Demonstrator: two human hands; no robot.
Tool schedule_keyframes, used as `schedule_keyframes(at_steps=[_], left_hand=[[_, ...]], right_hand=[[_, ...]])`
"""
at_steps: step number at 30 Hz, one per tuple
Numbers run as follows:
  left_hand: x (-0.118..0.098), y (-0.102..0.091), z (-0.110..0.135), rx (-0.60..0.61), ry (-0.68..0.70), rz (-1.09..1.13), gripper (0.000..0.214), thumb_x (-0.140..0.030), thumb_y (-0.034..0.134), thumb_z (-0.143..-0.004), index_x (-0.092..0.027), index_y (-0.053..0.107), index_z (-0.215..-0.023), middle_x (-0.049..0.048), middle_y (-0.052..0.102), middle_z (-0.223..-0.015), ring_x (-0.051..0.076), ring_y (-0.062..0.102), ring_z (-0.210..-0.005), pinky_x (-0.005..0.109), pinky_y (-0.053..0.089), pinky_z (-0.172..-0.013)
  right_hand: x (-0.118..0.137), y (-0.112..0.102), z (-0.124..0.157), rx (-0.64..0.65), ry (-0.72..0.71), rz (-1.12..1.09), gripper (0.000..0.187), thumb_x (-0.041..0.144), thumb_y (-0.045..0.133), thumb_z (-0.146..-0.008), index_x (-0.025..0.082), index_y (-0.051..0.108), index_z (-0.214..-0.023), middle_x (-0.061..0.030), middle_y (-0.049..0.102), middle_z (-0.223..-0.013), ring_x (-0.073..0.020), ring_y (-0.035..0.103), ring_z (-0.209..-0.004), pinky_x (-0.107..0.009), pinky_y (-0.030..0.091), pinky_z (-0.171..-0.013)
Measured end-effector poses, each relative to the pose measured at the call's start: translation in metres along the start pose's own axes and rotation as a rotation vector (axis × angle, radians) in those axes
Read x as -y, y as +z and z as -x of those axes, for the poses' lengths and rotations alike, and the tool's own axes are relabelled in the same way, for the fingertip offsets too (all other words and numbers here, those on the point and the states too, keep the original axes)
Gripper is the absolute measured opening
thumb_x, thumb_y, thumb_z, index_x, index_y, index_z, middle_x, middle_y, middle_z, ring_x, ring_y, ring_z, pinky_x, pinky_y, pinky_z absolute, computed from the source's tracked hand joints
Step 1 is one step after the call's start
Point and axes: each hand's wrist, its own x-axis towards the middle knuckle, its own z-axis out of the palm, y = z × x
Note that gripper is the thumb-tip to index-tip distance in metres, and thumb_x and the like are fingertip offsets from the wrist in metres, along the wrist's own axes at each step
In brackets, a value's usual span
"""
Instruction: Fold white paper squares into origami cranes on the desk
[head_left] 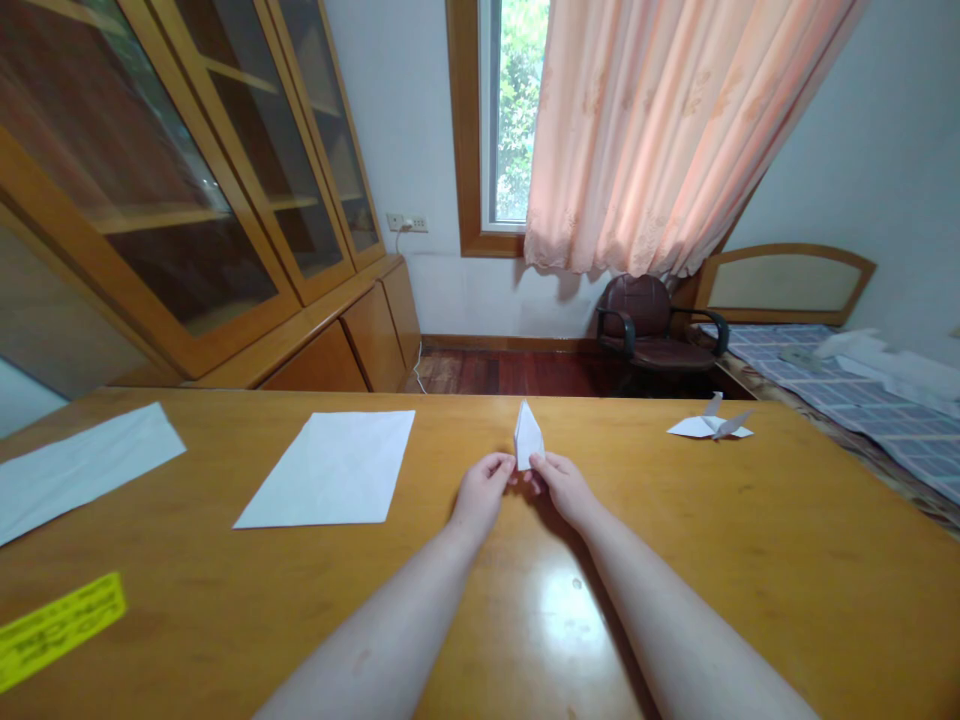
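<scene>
A small piece of folded white paper (529, 440), pointed at the top, stands upright between my two hands above the wooden table (480, 640). My right hand (561, 484) pinches its lower right part, the thumb lying on the near face. At the lower left edge, my left hand (486, 485) has thumb and fingertips closed on the paper. Some fingers of both hands are hidden behind it. Off to the right rests a folded paper crane (711, 425) with its wings spread.
A white paper sheet (330, 470) lies flat left of my hands, and another sheet (82, 465) is farther left. Near the left edge is a yellow label (60, 630). Beyond the table stand a glass-door cabinet (247, 190), an office chair (656, 320) and a bed (847, 385).
</scene>
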Motion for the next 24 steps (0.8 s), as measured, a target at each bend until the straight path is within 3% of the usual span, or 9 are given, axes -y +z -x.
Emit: schedule_keyframes(at_steps=[13,18,24], left_hand=[[0.004,0.005,-0.001,0.05,-0.075,0.175,0.029,-0.037,0.071,-0.067,-0.014,0.061,-0.081,0.0036,0.068,-0.078,0.016,0.063,-0.075,0.029,0.048,-0.076],[0.008,0.004,-0.002,0.016,-0.032,0.1,0.037,-0.033,0.074,-0.066,-0.015,0.063,-0.096,0.0096,0.069,-0.1,0.022,0.064,-0.092,0.034,0.047,-0.086],[0.009,0.003,-0.003,-0.039,-0.033,0.042,0.029,-0.022,0.071,-0.068,-0.015,0.064,-0.095,0.0086,0.071,-0.098,0.022,0.065,-0.091,0.034,0.047,-0.086]], right_hand=[[0.004,0.0,-0.002,0.0,-0.003,0.051,0.043,0.057,0.056,-0.075,0.017,0.053,-0.06,0.0025,0.05,-0.049,-0.0096,0.043,-0.046,-0.023,0.031,-0.047],[0.001,0.002,-0.002,-0.028,0.018,0.005,0.026,0.042,0.065,-0.069,0.017,0.058,-0.073,0.0044,0.054,-0.054,-0.0083,0.044,-0.045,-0.021,0.034,-0.045],[0.005,0.001,0.0,-0.132,-0.072,0.027,0.029,0.037,0.07,-0.066,0.017,0.064,-0.086,-0.0012,0.064,-0.067,-0.0119,0.054,-0.052,-0.025,0.044,-0.05]])
